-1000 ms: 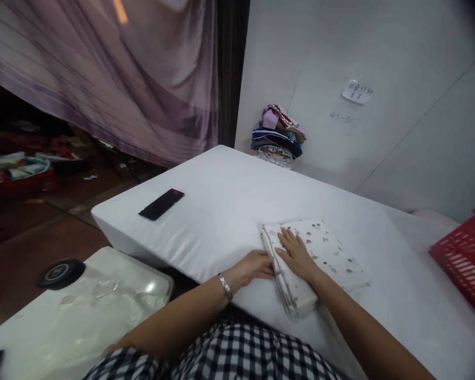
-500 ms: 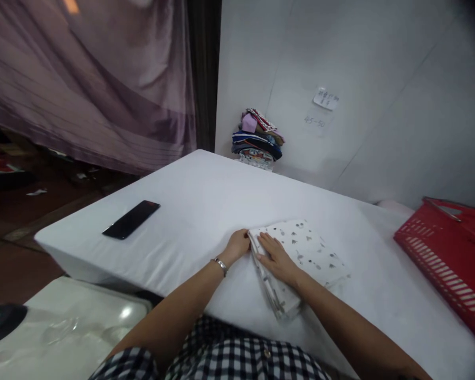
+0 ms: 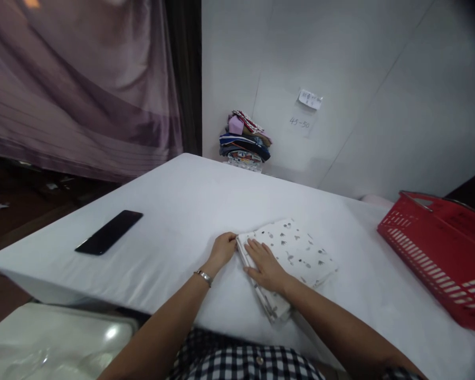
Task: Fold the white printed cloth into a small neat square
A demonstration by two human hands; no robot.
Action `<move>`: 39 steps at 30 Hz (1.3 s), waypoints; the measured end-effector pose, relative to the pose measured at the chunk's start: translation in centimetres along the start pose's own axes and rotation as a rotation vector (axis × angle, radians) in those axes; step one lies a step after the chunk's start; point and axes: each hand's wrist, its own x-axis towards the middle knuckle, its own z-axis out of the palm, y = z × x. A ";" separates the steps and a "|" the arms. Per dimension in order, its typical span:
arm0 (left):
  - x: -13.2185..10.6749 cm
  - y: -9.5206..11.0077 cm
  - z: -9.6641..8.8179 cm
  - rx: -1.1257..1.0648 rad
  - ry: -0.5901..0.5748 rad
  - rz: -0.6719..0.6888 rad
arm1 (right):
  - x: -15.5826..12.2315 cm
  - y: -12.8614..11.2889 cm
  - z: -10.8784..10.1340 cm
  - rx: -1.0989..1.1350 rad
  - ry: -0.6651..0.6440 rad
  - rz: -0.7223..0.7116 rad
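Note:
A white cloth (image 3: 296,248) with small grey and dark prints lies folded in several layers near the front of the white-covered table (image 3: 174,206). My left hand (image 3: 222,249) pinches the cloth's far left corner between thumb and fingers. My right hand (image 3: 266,266) rests flat on top, fingers stretched out along the folded left edge. The layers show at that left edge, and the near end of the cloth lies close to the table's front. Part of the cloth is hidden under my right hand and forearm.
A black phone (image 3: 109,232) lies on the table's left side. At the right stands a red plastic basket (image 3: 435,258). Folded fabrics (image 3: 245,140) are stacked by the back wall, below a paper label (image 3: 310,99). A white glossy surface (image 3: 59,338) sits at lower left.
The camera view has shifted, so everything except the lower parts appears further left. Both hands keep nearly the same places on the cloth.

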 end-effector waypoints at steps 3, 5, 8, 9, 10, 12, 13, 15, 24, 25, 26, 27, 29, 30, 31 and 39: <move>0.1 -0.1 -0.2 0.006 -0.001 -0.012 | -0.1 -0.2 -0.1 -0.006 -0.005 -0.001; 0.1 0.2 -0.5 0.029 -0.001 -0.022 | -0.1 -0.2 -0.1 -0.008 -0.001 -0.002; -0.1 1.8 -0.8 0.075 0.075 0.002 | 0.1 -0.1 0.2 -0.011 0.007 -0.014; -0.2 2.5 -0.8 0.098 0.115 0.045 | 0.1 -0.1 0.2 -0.012 0.011 -0.017; -0.4 3.2 -0.6 0.131 0.146 0.110 | 0.2 -0.1 0.2 -0.010 0.014 -0.017; -0.6 4.2 0.0 0.224 0.127 0.283 | 0.2 -0.2 0.1 0.001 0.022 -0.013; -0.6 4.4 0.4 0.281 0.071 0.357 | 0.2 -0.3 -0.1 0.012 0.025 -0.013; -0.7 3.9 1.3 0.367 -0.081 0.409 | -0.1 -0.6 -0.7 0.044 0.015 -0.035; -1.3 0.9 1.8 0.490 -0.169 0.458 | -0.9 5.7 -5.5 0.035 0.186 0.133; -1.5 1.0 1.8 0.519 -0.161 0.468 | -0.8 7.4 -5.7 -0.030 0.214 0.215; -1.6 1.1 1.9 0.548 -0.156 0.477 | -0.7 9.2 -5.7 -0.087 0.231 0.304; -1.7 1.2 1.9 0.576 -0.151 0.486 | -0.8 10.8 -5.5 -0.122 0.226 0.386; -1.7 1.2 2.0 0.633 -0.135 0.508 | -1.0 13.4 -4.9 -0.132 0.197 0.495; -1.7 1.1 2.0 0.664 -0.125 0.520 | -1.1 14.3 -4.4 -0.129 0.184 0.515; -1.7 1.0 2.1 0.697 -0.113 0.530 | -1.3 14.9 -4.0 -0.127 0.179 0.518; -1.5 0.6 2.2 0.807 -0.067 0.579 | -1.6 15.6 -5.2 0.097 0.116 0.497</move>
